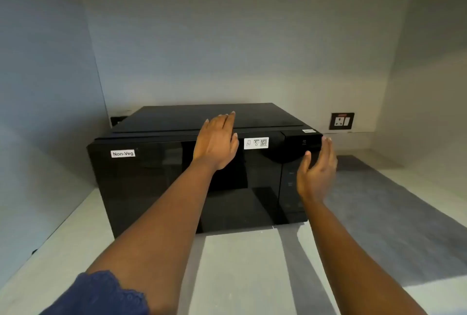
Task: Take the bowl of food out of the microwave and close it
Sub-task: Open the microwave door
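- Head view: a black microwave (177, 175) sits on a pale worktop (240, 264), its long axis left to right, its shut door facing near.
- Left hand (217, 142) lies flat, spread on its top front edge; right hand (317, 170) hovers open by the control panel.
- Bowl unseen; likely opening comes next.

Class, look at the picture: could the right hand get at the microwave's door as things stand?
Probably yes. The right hand hangs open just in front of the control panel, beside the shut door. Nothing lies between them; the left hand rests on the door's top edge.
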The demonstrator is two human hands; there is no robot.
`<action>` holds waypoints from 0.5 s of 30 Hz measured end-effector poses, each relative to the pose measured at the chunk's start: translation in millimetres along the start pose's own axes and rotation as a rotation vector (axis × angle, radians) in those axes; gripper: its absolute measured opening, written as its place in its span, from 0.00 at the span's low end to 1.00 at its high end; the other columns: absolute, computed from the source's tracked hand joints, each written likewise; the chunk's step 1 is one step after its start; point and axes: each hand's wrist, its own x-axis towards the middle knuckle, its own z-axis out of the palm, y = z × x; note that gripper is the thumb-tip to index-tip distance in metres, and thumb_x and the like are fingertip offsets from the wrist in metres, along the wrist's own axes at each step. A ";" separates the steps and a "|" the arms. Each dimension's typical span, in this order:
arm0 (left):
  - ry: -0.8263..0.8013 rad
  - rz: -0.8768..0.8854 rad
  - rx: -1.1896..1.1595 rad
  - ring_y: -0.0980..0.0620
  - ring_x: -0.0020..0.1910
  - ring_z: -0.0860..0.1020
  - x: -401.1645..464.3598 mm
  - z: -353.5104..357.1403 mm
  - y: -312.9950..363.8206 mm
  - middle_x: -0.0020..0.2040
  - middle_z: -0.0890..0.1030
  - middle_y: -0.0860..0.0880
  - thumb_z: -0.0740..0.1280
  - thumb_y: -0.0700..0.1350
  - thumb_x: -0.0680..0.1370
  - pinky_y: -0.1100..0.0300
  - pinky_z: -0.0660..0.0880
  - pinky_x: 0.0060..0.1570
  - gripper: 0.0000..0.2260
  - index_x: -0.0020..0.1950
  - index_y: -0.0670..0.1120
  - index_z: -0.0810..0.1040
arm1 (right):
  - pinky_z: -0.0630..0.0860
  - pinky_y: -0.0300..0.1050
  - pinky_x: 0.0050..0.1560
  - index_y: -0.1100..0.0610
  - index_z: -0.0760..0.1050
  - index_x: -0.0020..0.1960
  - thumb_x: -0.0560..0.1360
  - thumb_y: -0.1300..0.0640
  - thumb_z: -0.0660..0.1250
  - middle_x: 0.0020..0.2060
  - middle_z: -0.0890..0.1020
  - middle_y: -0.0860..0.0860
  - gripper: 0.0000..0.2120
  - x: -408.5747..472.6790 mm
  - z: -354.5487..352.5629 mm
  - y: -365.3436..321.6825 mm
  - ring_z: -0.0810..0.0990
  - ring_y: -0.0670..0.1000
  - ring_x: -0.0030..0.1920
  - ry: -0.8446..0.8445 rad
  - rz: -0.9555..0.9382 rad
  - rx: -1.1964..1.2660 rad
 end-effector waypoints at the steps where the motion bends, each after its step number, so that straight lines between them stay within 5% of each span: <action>1: -0.018 0.007 -0.017 0.46 0.73 0.62 0.7 3.2 2.2 0.74 0.65 0.43 0.53 0.48 0.80 0.49 0.57 0.74 0.24 0.75 0.44 0.55 | 0.62 0.51 0.69 0.59 0.60 0.71 0.78 0.58 0.59 0.71 0.66 0.59 0.23 -4.1 -2.0 6.9 0.63 0.58 0.71 0.015 0.072 0.013; 5: -0.073 0.051 -0.014 0.48 0.74 0.61 3.4 14.9 9.3 0.74 0.65 0.45 0.53 0.50 0.80 0.49 0.56 0.74 0.22 0.74 0.45 0.60 | 0.63 0.55 0.68 0.58 0.57 0.72 0.77 0.53 0.59 0.72 0.63 0.59 0.25 -27.7 -4.8 46.0 0.62 0.59 0.72 -0.023 0.287 -0.014; 10: -0.012 0.074 0.026 0.51 0.72 0.66 3.1 26.4 13.8 0.72 0.70 0.48 0.52 0.50 0.80 0.50 0.58 0.73 0.20 0.71 0.47 0.66 | 0.61 0.57 0.70 0.57 0.55 0.73 0.75 0.53 0.63 0.73 0.63 0.57 0.30 -59.0 -3.6 84.1 0.61 0.60 0.73 -0.271 0.549 0.057; 15: 0.070 0.061 0.033 0.51 0.69 0.70 -0.5 35.6 16.8 0.69 0.74 0.48 0.53 0.51 0.80 0.52 0.60 0.72 0.20 0.69 0.46 0.69 | 0.63 0.58 0.69 0.57 0.56 0.72 0.72 0.57 0.69 0.70 0.67 0.59 0.33 -79.9 -1.2 99.6 0.65 0.62 0.70 -0.473 0.616 0.102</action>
